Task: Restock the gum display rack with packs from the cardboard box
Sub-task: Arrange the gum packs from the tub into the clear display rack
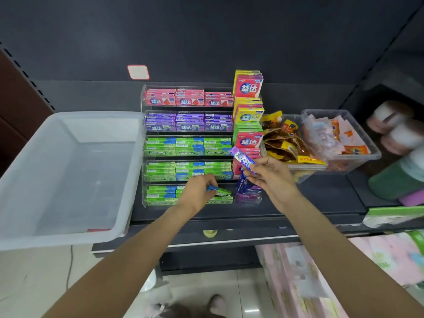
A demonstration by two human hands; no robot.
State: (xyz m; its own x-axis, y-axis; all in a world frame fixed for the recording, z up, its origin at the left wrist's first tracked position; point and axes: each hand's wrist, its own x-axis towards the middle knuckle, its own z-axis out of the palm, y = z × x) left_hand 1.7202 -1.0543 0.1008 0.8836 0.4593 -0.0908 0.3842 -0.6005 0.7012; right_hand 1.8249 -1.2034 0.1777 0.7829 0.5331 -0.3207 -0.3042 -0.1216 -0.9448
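A translucent plastic tub [68, 171] sits at the left, smooth-walled; no cardboard box can be seen. Beside it, the clear acrylic display rack [143, 97] is tiered so the flat, glossy packs face outward. A green gum pack [220, 191] is pinched by the left hand [197, 193] at the lowest tier – apparently to fill a gap there. A slim purple pack [243, 159] is gripped by the right hand [273, 177] above the rack's purple end column – seemingly held ready for it.
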